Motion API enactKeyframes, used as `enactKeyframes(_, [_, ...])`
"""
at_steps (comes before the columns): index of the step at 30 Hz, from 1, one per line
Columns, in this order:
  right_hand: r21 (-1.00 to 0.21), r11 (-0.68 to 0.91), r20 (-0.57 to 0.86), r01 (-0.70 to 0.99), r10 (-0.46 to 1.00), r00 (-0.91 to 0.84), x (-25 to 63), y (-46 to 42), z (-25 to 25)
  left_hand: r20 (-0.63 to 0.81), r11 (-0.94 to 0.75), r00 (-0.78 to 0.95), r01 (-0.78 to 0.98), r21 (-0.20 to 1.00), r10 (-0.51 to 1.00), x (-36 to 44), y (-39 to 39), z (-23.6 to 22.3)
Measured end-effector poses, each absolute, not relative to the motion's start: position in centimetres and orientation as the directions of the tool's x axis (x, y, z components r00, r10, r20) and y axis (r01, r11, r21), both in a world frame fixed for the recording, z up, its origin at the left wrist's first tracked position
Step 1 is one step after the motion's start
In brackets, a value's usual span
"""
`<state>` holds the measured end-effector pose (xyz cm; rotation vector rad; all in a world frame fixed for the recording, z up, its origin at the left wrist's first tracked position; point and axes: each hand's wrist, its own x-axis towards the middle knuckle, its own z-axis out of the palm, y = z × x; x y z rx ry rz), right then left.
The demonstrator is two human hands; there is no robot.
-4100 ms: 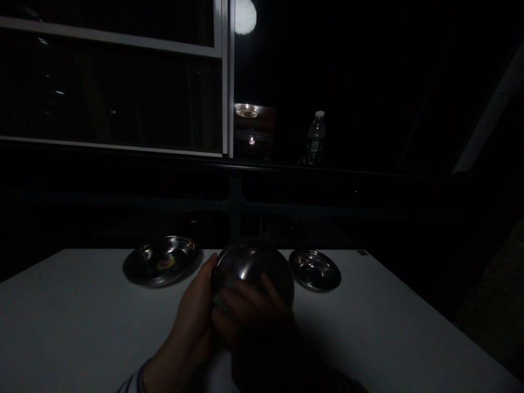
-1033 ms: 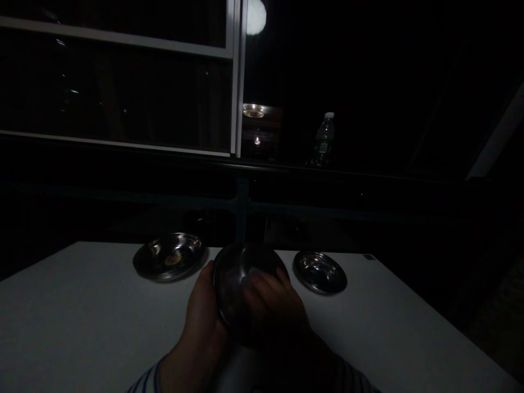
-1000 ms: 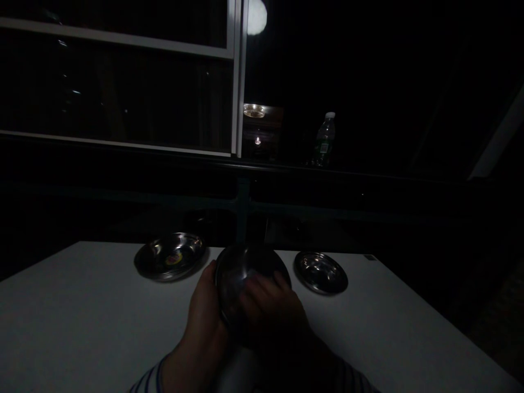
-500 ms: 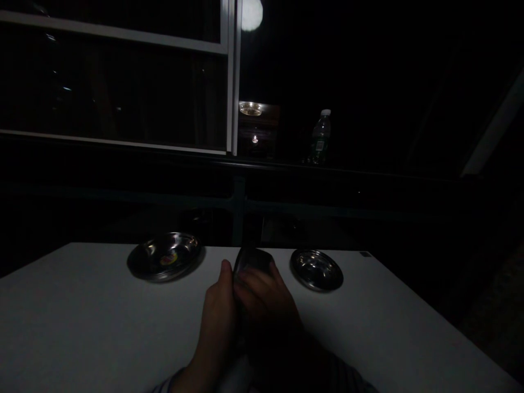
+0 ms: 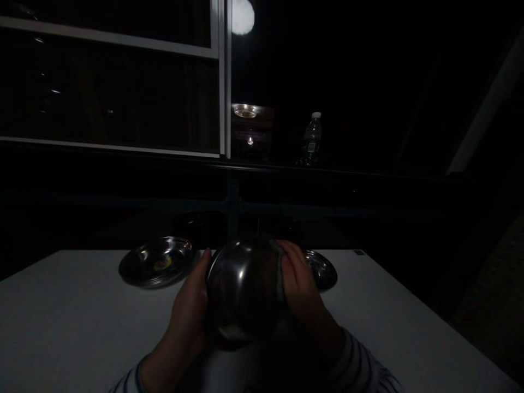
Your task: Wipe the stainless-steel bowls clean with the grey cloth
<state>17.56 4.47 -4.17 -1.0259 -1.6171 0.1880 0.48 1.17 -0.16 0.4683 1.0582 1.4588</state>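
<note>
A shiny steel bowl [image 5: 241, 289] is held up above the table, its smooth, rounded outside facing me. My left hand [image 5: 186, 308] grips it from the left, thumb pointing up along the edge. On the opposite side my right hand [image 5: 301, 278] is closed against the bowl, fingers bent over its far upper edge. Between those fingers and the metal shows a thin greyish strip [image 5: 280, 273], possibly cloth; the dark makes it hard to tell. The bowl hides the left fingers and part of a small steel dish behind it.
Shallow steel dishes [image 5: 158, 267], apparently stacked, the top one with a yellow sticker, sit on the white table [image 5: 82, 316] at left. The small steel dish [image 5: 323, 273] lies at back right. Beyond the table, a plastic bottle [image 5: 311, 143] stands on the sill by a dark window.
Both hands have turned the bowl so that its rounded outside now faces me. My hands have moved farther apart, and the right has shifted to the bowl's right side.
</note>
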Motion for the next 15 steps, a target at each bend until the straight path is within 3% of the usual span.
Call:
enactKeyframes(3, [-0.689,0.534,0.668,0.49,0.731,0.144,18.9,5.0,-3.9,-0.194,0.001,-0.278,-0.57,0.821,0.941,-0.1,1.4,1.1])
enactKeyframes(6, [-0.724,0.501,0.652,0.475,0.722,0.232,20.1,4.9,-3.1,-0.18,-0.005,-0.286,-0.546,0.838,0.941,-0.7,1.9,1.4])
enactKeyframes(10, [-0.751,0.485,0.645,0.448,0.683,0.342,21.0,4.1,-1.6,-0.074,-0.004,-0.295,-0.254,0.967,0.953,-1.2,2.2,0.7])
enactKeyframes(11, [-0.757,0.477,0.64,0.447,0.677,0.364,21.0,3.9,-1.4,-0.023,-0.012,-0.229,-0.151,0.988,0.973,-1.2,2.2,0.5])
enactKeyframes(15, [-0.747,0.467,0.65,0.473,0.663,0.371,21.0,3.3,-0.9,0.007,-0.008,-0.073,-0.012,1.0,0.997,-0.6,1.8,0.1])
